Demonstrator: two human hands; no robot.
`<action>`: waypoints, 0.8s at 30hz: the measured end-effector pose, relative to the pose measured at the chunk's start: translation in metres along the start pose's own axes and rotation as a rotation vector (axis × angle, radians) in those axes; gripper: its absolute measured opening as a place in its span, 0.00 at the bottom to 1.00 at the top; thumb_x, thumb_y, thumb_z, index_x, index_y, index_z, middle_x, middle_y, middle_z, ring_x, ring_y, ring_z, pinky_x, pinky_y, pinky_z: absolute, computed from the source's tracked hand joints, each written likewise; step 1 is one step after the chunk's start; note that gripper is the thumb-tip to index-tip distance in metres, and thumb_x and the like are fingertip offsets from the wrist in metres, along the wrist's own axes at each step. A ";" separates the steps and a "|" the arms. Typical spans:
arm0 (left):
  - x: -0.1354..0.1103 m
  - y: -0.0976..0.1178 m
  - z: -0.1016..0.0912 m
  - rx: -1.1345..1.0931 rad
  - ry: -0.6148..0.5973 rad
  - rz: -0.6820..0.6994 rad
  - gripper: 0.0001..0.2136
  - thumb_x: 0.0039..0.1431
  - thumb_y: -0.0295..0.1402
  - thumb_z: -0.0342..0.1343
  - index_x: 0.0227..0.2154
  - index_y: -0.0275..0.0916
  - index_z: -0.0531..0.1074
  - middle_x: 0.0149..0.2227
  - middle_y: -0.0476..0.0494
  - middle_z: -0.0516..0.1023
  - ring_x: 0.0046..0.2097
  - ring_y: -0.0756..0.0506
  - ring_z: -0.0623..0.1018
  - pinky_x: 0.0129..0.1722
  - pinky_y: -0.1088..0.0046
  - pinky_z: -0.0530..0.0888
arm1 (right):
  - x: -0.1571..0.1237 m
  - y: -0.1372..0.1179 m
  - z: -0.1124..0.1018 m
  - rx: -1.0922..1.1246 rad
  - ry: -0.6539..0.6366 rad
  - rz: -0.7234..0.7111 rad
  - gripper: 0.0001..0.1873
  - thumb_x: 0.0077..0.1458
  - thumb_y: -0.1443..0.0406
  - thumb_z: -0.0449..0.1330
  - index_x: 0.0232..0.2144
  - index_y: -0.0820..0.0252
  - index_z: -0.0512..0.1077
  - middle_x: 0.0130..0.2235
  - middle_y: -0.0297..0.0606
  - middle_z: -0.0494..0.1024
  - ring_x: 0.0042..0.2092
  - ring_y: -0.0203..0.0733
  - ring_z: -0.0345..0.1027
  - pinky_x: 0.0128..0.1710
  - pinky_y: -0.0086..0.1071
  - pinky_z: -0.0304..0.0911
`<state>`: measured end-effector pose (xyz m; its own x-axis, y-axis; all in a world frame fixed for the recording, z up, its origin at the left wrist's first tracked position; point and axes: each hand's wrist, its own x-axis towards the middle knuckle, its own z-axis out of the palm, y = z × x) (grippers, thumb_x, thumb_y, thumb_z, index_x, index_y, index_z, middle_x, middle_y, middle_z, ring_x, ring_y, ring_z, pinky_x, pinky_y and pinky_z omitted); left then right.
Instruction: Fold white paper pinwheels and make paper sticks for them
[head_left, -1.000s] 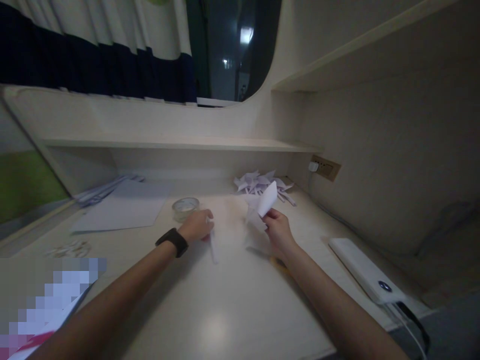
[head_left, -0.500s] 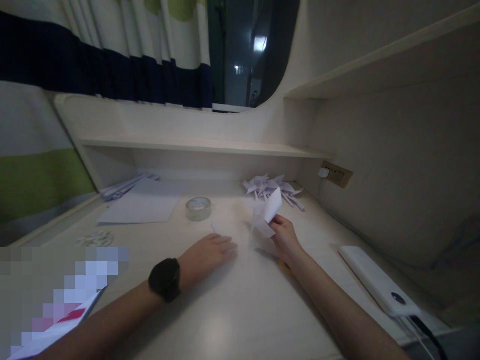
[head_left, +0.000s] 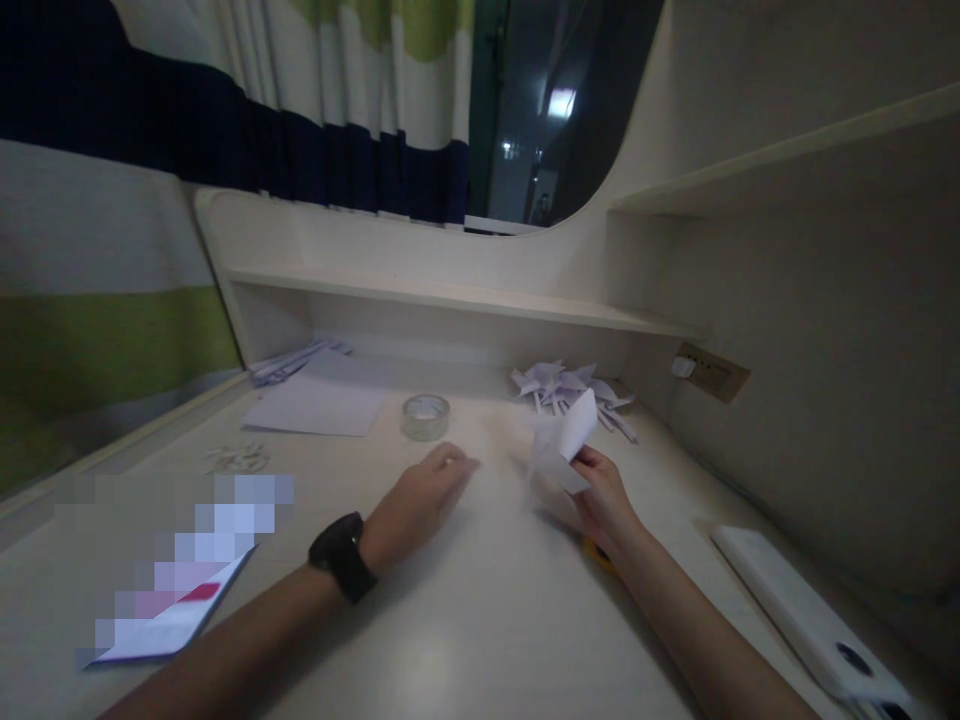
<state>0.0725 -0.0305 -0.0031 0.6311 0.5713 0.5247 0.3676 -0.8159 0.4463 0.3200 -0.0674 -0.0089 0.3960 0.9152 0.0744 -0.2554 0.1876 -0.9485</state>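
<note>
Curling L hand [head_left: 416, 510] in nearer tape roll [head_left: 425, 430] vs 0.5 s ago; can't tell if pinching anything.
Pinching folded paper [head_left: 580, 425] w/ R hand [head_left: 607, 502], near pinwheel pile [head_left: 553, 383]; may crease if squeezed.

White folded paper [head_left: 580, 428], flaps splayed; tilted, held up over the desk [head_left: 480, 640]

White folded paper piece [head_left: 579, 425]; white pointed paper pinwheels [head_left: 551, 381] match. Black round-faced wristwatch [head_left: 345, 560]. Clear ring-shaped tape roll [head_left: 424, 429]. Fabric curtain [head_left: 431, 178] banded navy, white, green. Gold-brown rectangular socket plate [head_left: 720, 377], white plug [head_left: 682, 367]. Cream tabletop [head_left: 480, 620].
</note>
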 end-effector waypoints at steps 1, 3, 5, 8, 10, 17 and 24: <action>0.000 0.001 -0.004 -0.086 0.056 -0.071 0.12 0.64 0.32 0.44 0.45 0.38 0.70 0.38 0.41 0.73 0.35 0.47 0.74 0.37 0.70 0.70 | -0.001 -0.002 0.001 -0.002 0.004 0.000 0.14 0.31 0.70 0.65 0.28 0.63 0.78 0.27 0.38 0.79 0.26 0.39 0.68 0.26 0.30 0.60; 0.001 0.005 -0.013 -0.264 0.111 -0.261 0.13 0.63 0.36 0.46 0.44 0.37 0.71 0.29 0.45 0.74 0.27 0.49 0.73 0.30 0.72 0.70 | -0.005 -0.004 0.004 -0.011 0.009 0.002 0.14 0.31 0.69 0.65 0.28 0.63 0.78 0.27 0.39 0.79 0.25 0.39 0.67 0.27 0.31 0.61; 0.000 0.007 -0.018 -0.461 0.127 -0.427 0.14 0.61 0.38 0.49 0.42 0.35 0.71 0.24 0.48 0.73 0.22 0.50 0.71 0.24 0.74 0.68 | -0.011 -0.004 0.008 -0.033 0.004 0.007 0.14 0.32 0.68 0.65 0.29 0.63 0.78 0.26 0.39 0.79 0.24 0.39 0.67 0.27 0.32 0.62; -0.002 0.006 -0.020 -0.691 0.155 -0.488 0.13 0.57 0.37 0.54 0.40 0.35 0.72 0.30 0.44 0.76 0.28 0.49 0.74 0.26 0.75 0.69 | -0.020 -0.003 0.016 -0.084 -0.011 0.013 0.14 0.33 0.67 0.66 0.29 0.63 0.78 0.27 0.39 0.79 0.25 0.40 0.68 0.27 0.33 0.63; -0.005 0.002 -0.019 -0.801 0.157 -0.503 0.12 0.56 0.37 0.56 0.39 0.35 0.73 0.36 0.42 0.76 0.33 0.47 0.76 0.29 0.74 0.70 | -0.024 -0.001 0.025 -0.102 -0.010 0.014 0.14 0.32 0.66 0.66 0.29 0.63 0.78 0.27 0.39 0.79 0.26 0.41 0.69 0.27 0.33 0.63; -0.010 -0.003 -0.022 -0.896 0.127 -0.536 0.13 0.56 0.40 0.55 0.37 0.36 0.73 0.37 0.43 0.75 0.35 0.47 0.76 0.30 0.74 0.70 | -0.019 0.010 0.053 -0.128 -0.083 -0.089 0.11 0.37 0.68 0.63 0.29 0.61 0.77 0.30 0.37 0.79 0.30 0.41 0.70 0.31 0.32 0.63; -0.009 0.007 -0.021 -0.788 0.140 -0.511 0.17 0.55 0.39 0.55 0.45 0.36 0.71 0.34 0.44 0.75 0.29 0.49 0.75 0.23 0.76 0.69 | -0.024 0.024 0.043 -0.196 -0.099 -0.101 0.13 0.40 0.66 0.63 0.32 0.62 0.77 0.29 0.37 0.78 0.27 0.39 0.68 0.29 0.31 0.60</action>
<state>0.0557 -0.0397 0.0106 0.4146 0.8900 0.1899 -0.0224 -0.1987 0.9798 0.2664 -0.0698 -0.0207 0.3199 0.9277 0.1925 -0.0387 0.2159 -0.9757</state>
